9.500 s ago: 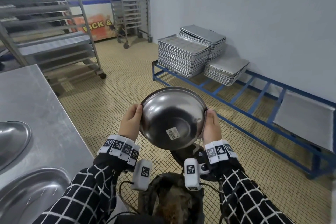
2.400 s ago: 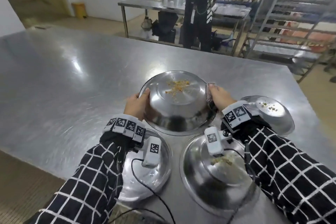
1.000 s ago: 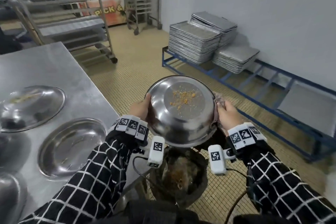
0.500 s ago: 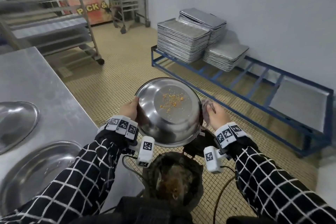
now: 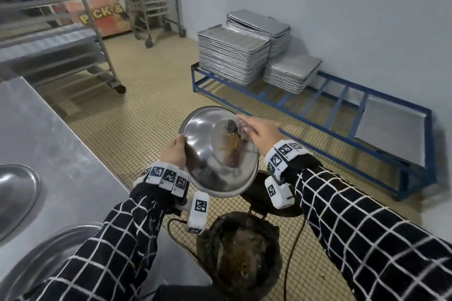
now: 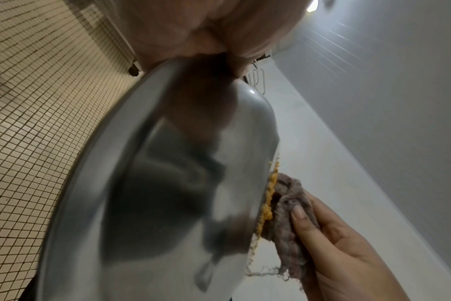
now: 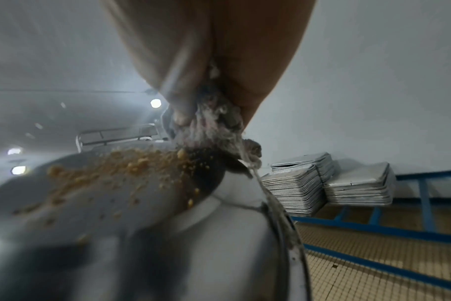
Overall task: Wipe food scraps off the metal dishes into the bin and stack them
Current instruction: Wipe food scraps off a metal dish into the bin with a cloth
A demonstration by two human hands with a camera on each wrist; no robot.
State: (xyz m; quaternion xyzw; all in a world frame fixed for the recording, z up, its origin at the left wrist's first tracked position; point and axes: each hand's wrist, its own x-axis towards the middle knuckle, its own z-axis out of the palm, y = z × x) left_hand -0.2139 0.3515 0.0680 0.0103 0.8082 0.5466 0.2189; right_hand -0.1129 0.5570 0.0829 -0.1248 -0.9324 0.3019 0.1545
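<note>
A round metal dish (image 5: 208, 154) is tilted above the black-lined bin (image 5: 241, 254) on the floor. My left hand (image 5: 174, 151) grips the dish's left rim (image 6: 121, 126). My right hand (image 5: 256, 131) holds a grey cloth (image 6: 288, 207) and presses it inside the dish's upper right part. Yellow-orange food scraps (image 5: 233, 140) lie on the dish's base just below the cloth (image 7: 214, 126), and the scraps (image 7: 121, 169) spread across the base in the right wrist view.
A steel table (image 5: 56, 154) stands at left with two more metal dishes (image 5: 17, 193) at its near edge. A blue floor rack (image 5: 318, 105) along the wall carries stacks of baking trays (image 5: 232, 54). Wheeled tray racks (image 5: 73, 32) stand behind.
The right hand has left the dish's right rim and moved the cloth inside onto the scraps. The dish has tilted more steeply toward the bin, held by the left hand alone.
</note>
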